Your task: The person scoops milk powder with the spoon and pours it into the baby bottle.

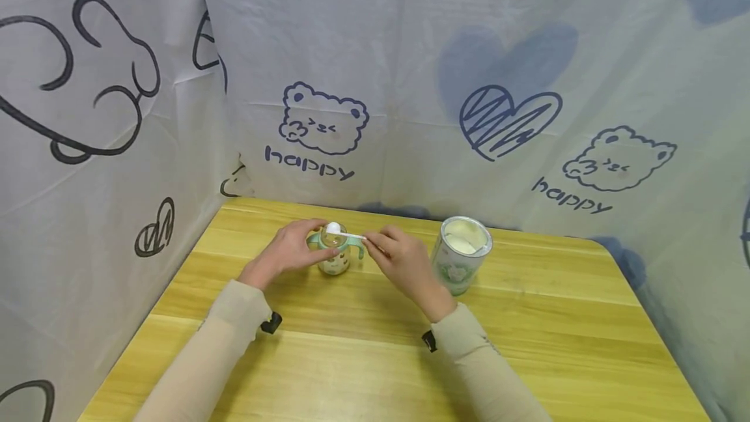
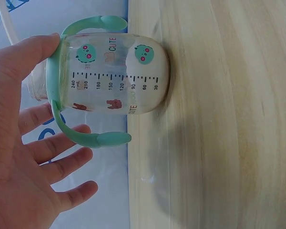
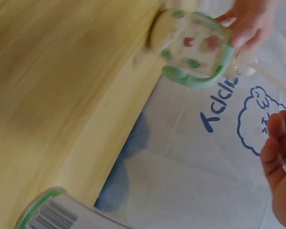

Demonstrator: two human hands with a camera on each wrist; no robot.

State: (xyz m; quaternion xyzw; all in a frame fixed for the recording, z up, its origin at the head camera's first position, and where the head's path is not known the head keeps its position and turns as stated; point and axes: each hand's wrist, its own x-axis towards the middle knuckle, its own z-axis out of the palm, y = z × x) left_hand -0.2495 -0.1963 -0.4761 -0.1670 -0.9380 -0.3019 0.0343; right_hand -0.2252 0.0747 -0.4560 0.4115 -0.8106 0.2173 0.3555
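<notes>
— While the left hand (image 1: 287, 253) steadies the bottle (image 1: 334, 256) at mid-table, thumb curled on its neck, what's risky?
— The right hand (image 1: 404, 262) pinches a heaped scoop (image 1: 342, 231) over the narrow mouth; a wobble could spill powder. The tin (image 1: 461, 254) stands open beside it.

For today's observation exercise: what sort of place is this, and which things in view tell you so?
Probably a staged indoor recording corner, not a real kitchen: a wooden table pushed against hung cartoon-print sheets, bearing only an open powder tin and a handled baby bottle.
</notes>
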